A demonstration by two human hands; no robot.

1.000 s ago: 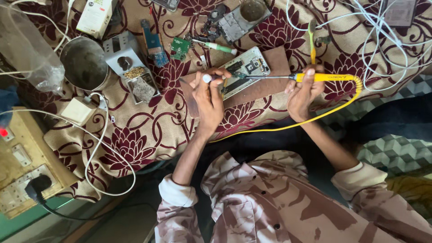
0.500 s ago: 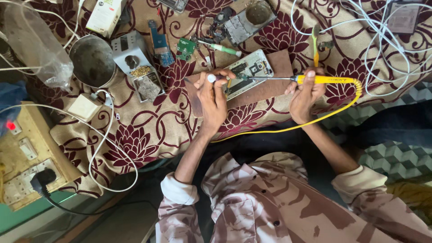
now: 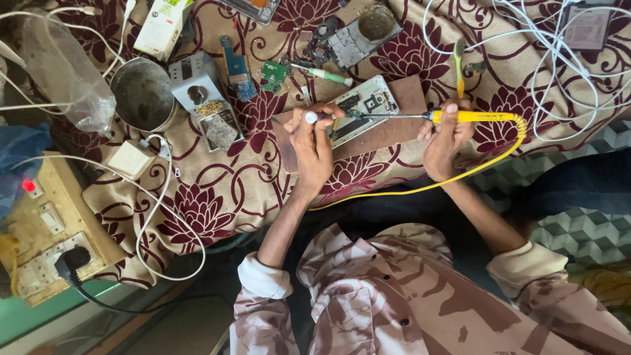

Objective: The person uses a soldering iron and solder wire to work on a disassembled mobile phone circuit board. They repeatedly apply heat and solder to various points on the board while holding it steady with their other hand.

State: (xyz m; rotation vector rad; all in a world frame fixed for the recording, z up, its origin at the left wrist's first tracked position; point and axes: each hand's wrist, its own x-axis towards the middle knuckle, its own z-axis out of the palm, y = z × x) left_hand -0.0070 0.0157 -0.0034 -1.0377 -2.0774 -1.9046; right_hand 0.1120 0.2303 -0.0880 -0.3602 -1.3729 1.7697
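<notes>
You are soldering: your right hand (image 3: 445, 135) grips the yellow soldering iron (image 3: 470, 116), tip on the opened phone (image 3: 360, 107) at the wooden board's (image 3: 394, 125) far edge. Your left hand (image 3: 314, 146) pinches a small white-tipped tool (image 3: 310, 118). Next, I think, steady the tip.

I see my shirt (image 3: 394, 296) in a pale pink and brown camouflage-like pattern, with a small dark button down the front. Both sleeves are rolled back into thick cream cuffs (image 3: 264, 279) near the elbows, leaving my forearms bare. My left hand (image 3: 312, 154) and right hand (image 3: 444, 141) wear no gloves or rings.
</notes>
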